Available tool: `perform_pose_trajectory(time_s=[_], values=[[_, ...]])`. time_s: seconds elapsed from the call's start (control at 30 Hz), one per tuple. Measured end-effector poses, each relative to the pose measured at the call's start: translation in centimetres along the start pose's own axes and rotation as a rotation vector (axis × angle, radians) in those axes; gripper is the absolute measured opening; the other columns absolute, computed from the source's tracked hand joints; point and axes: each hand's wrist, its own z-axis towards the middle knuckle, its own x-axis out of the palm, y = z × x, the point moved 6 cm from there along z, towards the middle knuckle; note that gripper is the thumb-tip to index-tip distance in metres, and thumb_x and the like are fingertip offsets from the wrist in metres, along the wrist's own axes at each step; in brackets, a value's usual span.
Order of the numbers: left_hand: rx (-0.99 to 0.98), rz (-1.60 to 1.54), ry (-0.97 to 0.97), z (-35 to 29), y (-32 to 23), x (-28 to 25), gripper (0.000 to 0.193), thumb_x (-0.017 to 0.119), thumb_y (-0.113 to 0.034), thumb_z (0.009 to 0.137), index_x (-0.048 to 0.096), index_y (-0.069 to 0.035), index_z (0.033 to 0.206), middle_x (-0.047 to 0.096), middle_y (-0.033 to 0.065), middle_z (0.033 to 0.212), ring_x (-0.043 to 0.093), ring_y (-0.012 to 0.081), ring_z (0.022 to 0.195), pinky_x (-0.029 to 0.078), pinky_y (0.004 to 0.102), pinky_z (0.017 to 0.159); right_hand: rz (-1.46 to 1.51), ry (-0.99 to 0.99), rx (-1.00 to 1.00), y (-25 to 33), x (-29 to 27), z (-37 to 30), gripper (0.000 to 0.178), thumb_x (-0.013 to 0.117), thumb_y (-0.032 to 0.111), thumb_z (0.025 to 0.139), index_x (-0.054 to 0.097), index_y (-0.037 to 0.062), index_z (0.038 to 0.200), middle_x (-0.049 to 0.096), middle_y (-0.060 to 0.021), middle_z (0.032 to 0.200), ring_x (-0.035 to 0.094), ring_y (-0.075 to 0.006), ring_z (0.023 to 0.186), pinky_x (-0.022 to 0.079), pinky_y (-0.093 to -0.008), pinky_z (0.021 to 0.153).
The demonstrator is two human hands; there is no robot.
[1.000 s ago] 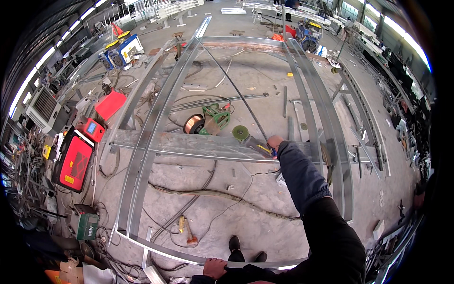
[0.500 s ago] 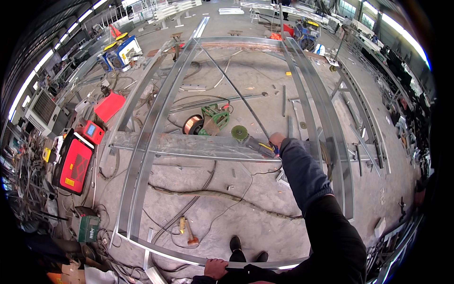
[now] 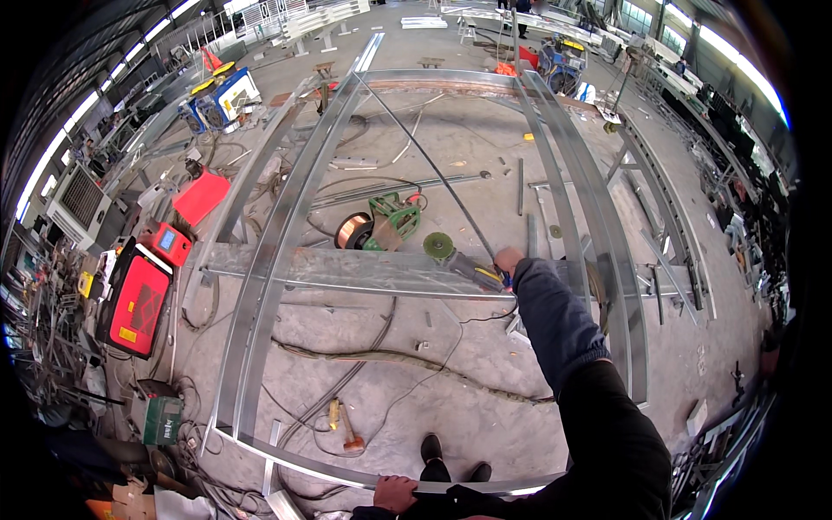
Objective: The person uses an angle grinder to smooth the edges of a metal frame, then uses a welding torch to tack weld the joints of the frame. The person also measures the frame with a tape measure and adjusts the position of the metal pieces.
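Observation:
My right hand (image 3: 508,258) reaches far forward over the steel frame's crossbeam (image 3: 364,270), closed at the near end of a long thin dark bar (image 3: 425,159). That bar slants away to the frame's far left corner. Just below this hand, an angle grinder (image 3: 472,269) with a green disc lies on the crossbeam; my fingers partly hide its rear end, and whether they touch it is unclear. Close to my body, my left hand (image 3: 395,493) is wrapped over the near rail (image 3: 329,472) of the frame.
Inside the frame lie a green tool (image 3: 397,217), a copper wire spool (image 3: 353,230), and a hammer (image 3: 352,433). A thick cable (image 3: 416,362) crosses the floor. Red welding machine (image 3: 139,299) stands at left; loose metal lengths lie at right.

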Motion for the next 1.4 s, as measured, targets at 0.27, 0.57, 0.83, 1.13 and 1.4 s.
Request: perform_pose_trajectory(time_s=[0.27, 0.57, 0.83, 1.13, 1.4], values=[[-0.009, 0.000, 0.009, -0.1, 0.0, 0.1, 0.030, 0.075, -0.044, 0.079, 0.076, -0.025, 0.103, 0.075, -0.0013, 0.101, 0.072, 0.0230, 0.102, 0.050, 0.0474, 0.093, -0.048, 0.042, -0.029, 0.6, 0.4, -1.1, 0.024, 0.070, 0.026, 0.081, 0.081, 0.0075, 0.092, 0.074, -0.0234, 0.102, 0.073, -0.0420, 0.095, 0.059, -0.0491, 0.085], [0.004, 0.002, -0.021, 0.1, 0.0, 0.1, 0.030, 0.075, -0.044, 0.078, 0.075, -0.024, 0.100, 0.075, -0.0010, 0.101, 0.072, 0.0231, 0.101, 0.051, 0.0479, 0.091, -0.033, 0.038, -0.035, 1.8, -1.6, -3.5, 0.021, 0.068, 0.024, 0.086, 0.081, 0.0078, 0.092, 0.075, -0.0215, 0.103, 0.072, -0.0421, 0.097, 0.059, -0.0497, 0.086], [-0.013, 0.007, 0.032, -0.7, 0.0, -0.6, 0.032, 0.077, -0.041, 0.076, 0.074, -0.023, 0.103, 0.075, 0.0002, 0.103, 0.071, 0.0239, 0.103, 0.050, 0.0481, 0.093, -0.110, 0.142, -0.189, 4.4, -2.7, -1.5, 0.038, 0.088, 0.029, 0.071, 0.081, 0.0122, 0.104, 0.076, -0.0183, 0.107, 0.072, -0.0404, 0.102, 0.058, -0.0465, 0.091], [-0.047, 0.011, 0.027, -1.1, 0.2, -0.4, 0.032, 0.077, -0.041, 0.076, 0.074, -0.023, 0.102, 0.075, 0.0000, 0.102, 0.071, 0.0236, 0.102, 0.050, 0.0475, 0.093, -0.031, 0.163, -0.079, 3.8, 0.3, 1.6, 0.050, 0.094, 0.029, 0.061, 0.081, 0.0165, 0.107, 0.076, -0.0157, 0.111, 0.071, -0.0393, 0.104, 0.058, -0.0462, 0.092], [0.045, -0.018, -0.032, 1.1, -0.8, -0.4, 0.029, 0.075, -0.041, 0.077, 0.075, -0.024, 0.101, 0.075, -0.0006, 0.101, 0.072, 0.0228, 0.101, 0.050, 0.0460, 0.092, -0.035, 0.050, 0.054, -2.7, 2.2, -1.1, 0.055, 0.096, 0.033, 0.052, 0.080, 0.0152, 0.102, 0.076, -0.0169, 0.103, 0.072, -0.0405, 0.099, 0.059, -0.0478, 0.087]])
